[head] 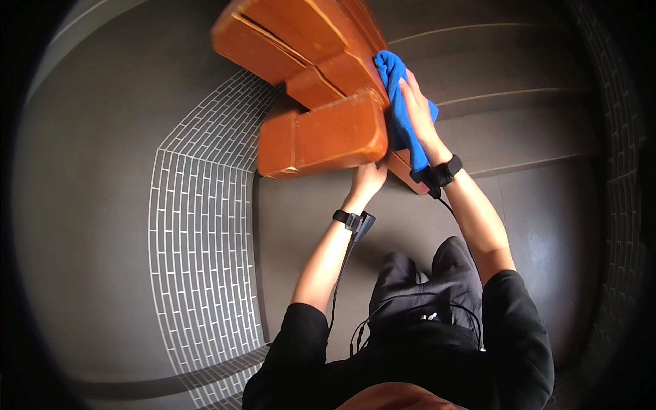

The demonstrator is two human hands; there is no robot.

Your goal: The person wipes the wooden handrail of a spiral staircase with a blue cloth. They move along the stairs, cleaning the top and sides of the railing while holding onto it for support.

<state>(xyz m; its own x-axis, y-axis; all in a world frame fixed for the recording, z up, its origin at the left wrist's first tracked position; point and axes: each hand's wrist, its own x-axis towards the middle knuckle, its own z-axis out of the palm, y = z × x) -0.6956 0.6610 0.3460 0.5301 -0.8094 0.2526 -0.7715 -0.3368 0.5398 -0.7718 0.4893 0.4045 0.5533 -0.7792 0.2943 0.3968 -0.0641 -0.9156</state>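
Note:
A blue cloth (405, 118) lies bunched along the right side of an orange-brown wooden handrail structure (328, 136). My right hand (417, 110) holds the cloth and presses it against the wood, its fingers spread along the folds. Below the blocky rounded end of the wood is my left hand (370, 179); its fingertips are partly hidden there, so I cannot tell whether they grip it. A narrow wooden base piece (407, 171) shows beneath the cloth's lower end. Each wrist wears a black strap with a small device and a cable.
Dark grey stair steps (517, 128) with pale edges rise at the right of the wood. A low wall of grey tiles with white joints (202, 241) runs along the left. Grey floor (302, 220) lies under my arms, and thin cables hang about my waist.

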